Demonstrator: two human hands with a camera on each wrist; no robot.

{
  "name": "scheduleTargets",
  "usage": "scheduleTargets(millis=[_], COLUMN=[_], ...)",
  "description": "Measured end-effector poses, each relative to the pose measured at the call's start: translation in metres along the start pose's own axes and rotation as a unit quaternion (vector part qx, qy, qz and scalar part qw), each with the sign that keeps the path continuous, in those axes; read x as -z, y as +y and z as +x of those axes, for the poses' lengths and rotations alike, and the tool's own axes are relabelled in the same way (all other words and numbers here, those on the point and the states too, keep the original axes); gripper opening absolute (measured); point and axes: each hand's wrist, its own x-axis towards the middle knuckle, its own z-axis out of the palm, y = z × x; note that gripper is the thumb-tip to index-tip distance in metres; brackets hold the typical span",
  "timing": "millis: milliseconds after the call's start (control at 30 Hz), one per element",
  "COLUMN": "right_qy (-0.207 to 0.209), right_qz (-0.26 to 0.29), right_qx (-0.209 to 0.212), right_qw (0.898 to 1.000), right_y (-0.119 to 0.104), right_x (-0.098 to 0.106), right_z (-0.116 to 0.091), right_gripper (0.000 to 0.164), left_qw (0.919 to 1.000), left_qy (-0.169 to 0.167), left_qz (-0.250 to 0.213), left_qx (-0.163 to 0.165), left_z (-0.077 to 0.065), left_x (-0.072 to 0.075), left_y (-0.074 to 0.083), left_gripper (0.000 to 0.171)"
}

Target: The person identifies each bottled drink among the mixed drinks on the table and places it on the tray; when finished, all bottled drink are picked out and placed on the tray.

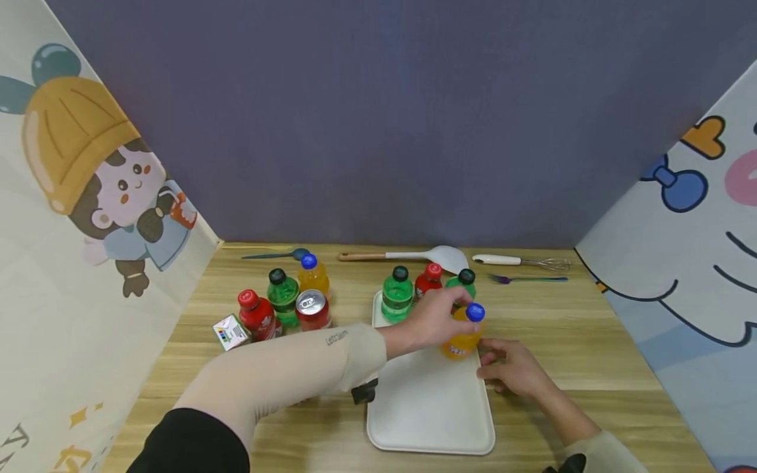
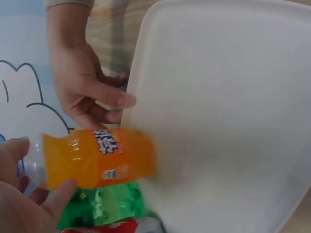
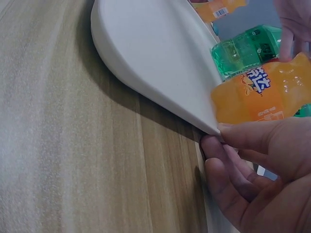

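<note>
Our left hand (image 1: 433,318) grips the orange bottle (image 1: 463,340); near those fingers, our right hand (image 1: 516,370) pinches the tray (image 1: 432,407).

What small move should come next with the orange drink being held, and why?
Probably the left hand should settle the orange Fanta bottle on the white tray. It grips the bottle near its blue cap, the base is at the tray's right side, and the right hand pinches the tray. Whether the base touches it is hard to tell.
</note>
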Motion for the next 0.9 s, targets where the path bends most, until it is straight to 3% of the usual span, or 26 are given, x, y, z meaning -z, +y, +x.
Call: scheduleTargets(millis=[200, 367, 733, 900], right_qy=[0.008, 0.008, 0.009, 0.006], right_qz=[-0.007, -0.008, 0.002, 0.002], right_qx=[-0.016, -0.021, -0.017, -0.012], right_qw=[1.000, 1.000, 1.000, 1.000], right_y=[0.002, 0.002, 0.004, 0.003], right_x=[-0.001, 0.000, -0.001, -0.001], right_z=[0.002, 0.002, 0.002, 0.001], right_gripper=[0.069, 0.069, 0.068, 0.069], left_qw=[0.9986, 0.9957, 0.9881, 0.9873], left_qy=[-0.046, -0.093, -0.135, -0.126], left_qz=[0.026, 0.005, -0.072, -0.090], left_qx=[-0.001, 0.005, -0.016, -0.034], left_z=[-0.001, -0.006, -0.025, -0.038], left_x=[0.010, 0.020, 0.047, 0.064], left_y=[0.003, 0.004, 0.001, -0.001], left_gripper=[0.051, 0.065, 0.058, 0.054])
